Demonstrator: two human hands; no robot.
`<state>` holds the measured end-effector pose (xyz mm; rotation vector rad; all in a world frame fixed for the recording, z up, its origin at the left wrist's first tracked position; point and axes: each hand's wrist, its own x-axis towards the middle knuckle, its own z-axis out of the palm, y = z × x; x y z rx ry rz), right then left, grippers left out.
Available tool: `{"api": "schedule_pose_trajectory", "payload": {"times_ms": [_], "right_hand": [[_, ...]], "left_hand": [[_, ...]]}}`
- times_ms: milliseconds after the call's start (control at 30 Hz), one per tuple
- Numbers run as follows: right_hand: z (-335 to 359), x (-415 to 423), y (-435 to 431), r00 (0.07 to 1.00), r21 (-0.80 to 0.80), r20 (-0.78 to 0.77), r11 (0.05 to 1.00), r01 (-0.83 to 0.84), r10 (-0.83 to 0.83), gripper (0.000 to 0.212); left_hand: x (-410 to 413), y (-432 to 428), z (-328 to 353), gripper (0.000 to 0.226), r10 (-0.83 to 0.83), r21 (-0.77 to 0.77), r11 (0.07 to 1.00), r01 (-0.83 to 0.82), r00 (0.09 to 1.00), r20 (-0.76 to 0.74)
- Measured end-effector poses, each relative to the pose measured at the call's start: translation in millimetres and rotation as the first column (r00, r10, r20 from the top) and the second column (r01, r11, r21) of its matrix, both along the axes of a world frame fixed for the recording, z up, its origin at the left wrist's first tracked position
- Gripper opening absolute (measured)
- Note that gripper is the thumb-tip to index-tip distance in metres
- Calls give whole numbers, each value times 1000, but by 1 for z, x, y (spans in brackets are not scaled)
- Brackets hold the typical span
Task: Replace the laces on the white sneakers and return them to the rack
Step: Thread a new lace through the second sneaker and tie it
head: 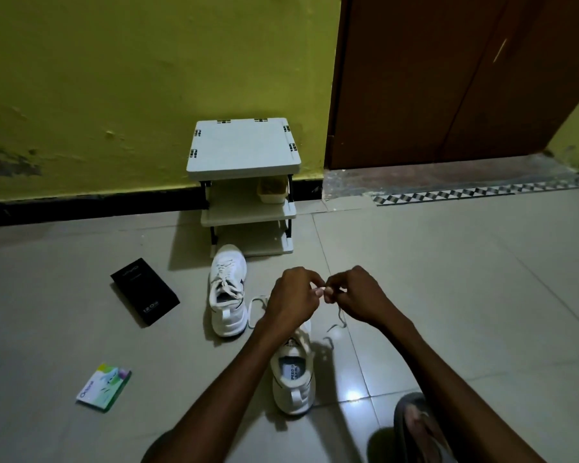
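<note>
From the head view, both hands are held up close together over the pale tiled floor (448,295). The left hand (293,295) and the right hand (356,294) each have their fingers curled in. The left fingertips (311,283) and the right fingertips (335,285) almost touch, and they pinch a thin white shoelace (341,316) between them. The lace hangs down from the fingers on both sides. One part loops down by the left wrist and the other part drops below the right hand, near the floor.

Right under the hands is a white sneaker with its opening facing up (293,375). The left arm covers its front part. The lace leads down to this shoe.

A second white sneaker with its lace tied in (228,292) stands on the floor, just left of the left hand. Its toe points at the small white plastic shoe rack with three shelves (244,145). The rack stands against the yellow-green wall (114,78). A small tub with something brown inside (273,190) sits on the middle shelf.

A flat black box (144,290) lies on the floor to the left of the shoes. A little green and white packet (103,387) lies nearer. A foot in a grey sandal (415,426) shows at the bottom right. A brown wooden door (448,78) is behind, on the right.
</note>
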<state>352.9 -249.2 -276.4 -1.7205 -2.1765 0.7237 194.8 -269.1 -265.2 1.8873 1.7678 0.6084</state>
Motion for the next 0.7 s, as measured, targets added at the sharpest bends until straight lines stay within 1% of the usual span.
{"api": "schedule_pose_trajectory", "payload": {"times_ms": [100, 167, 233, 300, 400, 567, 633, 700], "right_hand": [[14, -9, -2, 997, 49, 74, 999, -16, 12, 17], [13, -9, -1, 1000, 40, 13, 999, 8, -8, 24], [9, -6, 0, 999, 18, -15, 999, 40, -40, 29], [-1, 0, -1, 997, -31, -10, 997, 71, -71, 29], [-21, 15, -7, 991, -98, 36, 986, 132, -130, 27], [-51, 35, -20, 979, -180, 78, 964, 197, -186, 26], [-56, 36, -21, 978, -191, 57, 959, 210, -203, 26], [-56, 35, -19, 976, -203, 29, 955, 218, -217, 23]], "left_hand": [[3, 2, -1, 9, 29, 50, 998, -28, 999, -24], [0, 2, 2, 8, 75, 106, 992, -75, 997, 4], [-8, 5, 9, 8, 149, 169, 973, -157, 987, 60], [-23, 12, 18, 9, 244, 219, 939, -264, 963, 114], [-50, 23, 34, 13, 353, 281, 878, -387, 921, 164], [-74, 25, 47, 15, 472, 302, 798, -522, 852, 226], [-76, 26, 43, 14, 487, 286, 799, -529, 848, 209], [-77, 27, 37, 13, 482, 250, 824, -509, 860, 166]]}}
